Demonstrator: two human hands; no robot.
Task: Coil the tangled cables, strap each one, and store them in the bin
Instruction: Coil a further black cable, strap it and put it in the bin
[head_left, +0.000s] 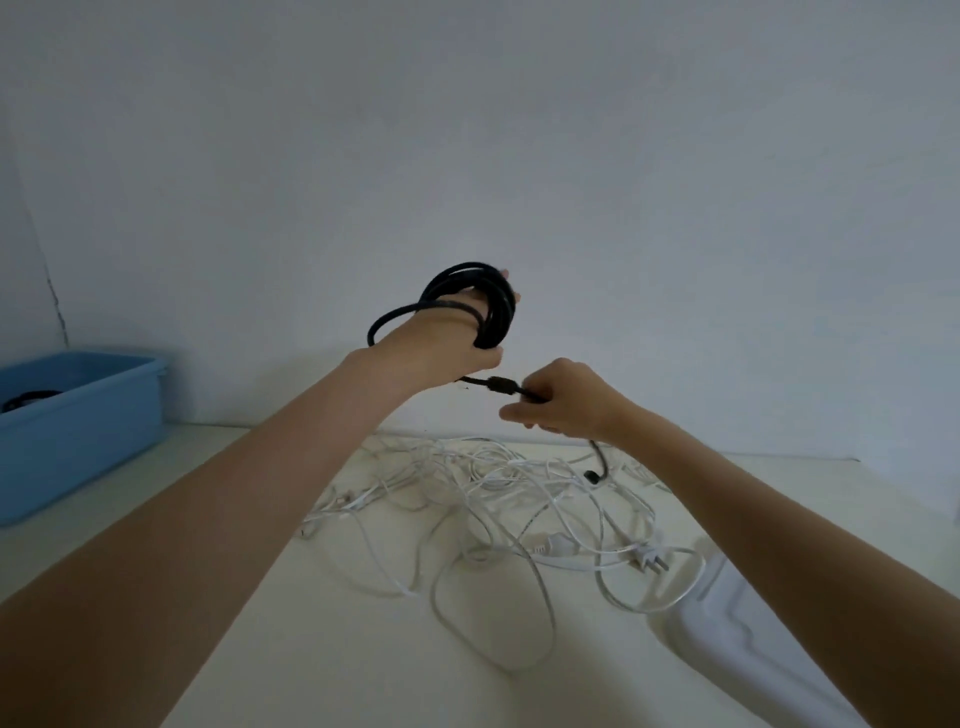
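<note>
A black cable (467, 291) is wound in several loops around my left hand (447, 348), which is raised above the table with its fingers curled through the coil. My right hand (561, 400) pinches the same cable's free stretch near a thick ferrite bead (501, 385), just right of the left hand. The cable's tail hangs down behind my right wrist to a black plug (592, 475). A tangle of white cables (493, 499) lies on the table below both hands. The blue bin (78, 426) stands at the far left with something dark inside.
A white two-pin plug (652, 558) lies at the tangle's right edge. A white plastic object (727, 613) sits at the lower right, partly under my right forearm. The pale table (322, 649) runs up to a plain wall behind.
</note>
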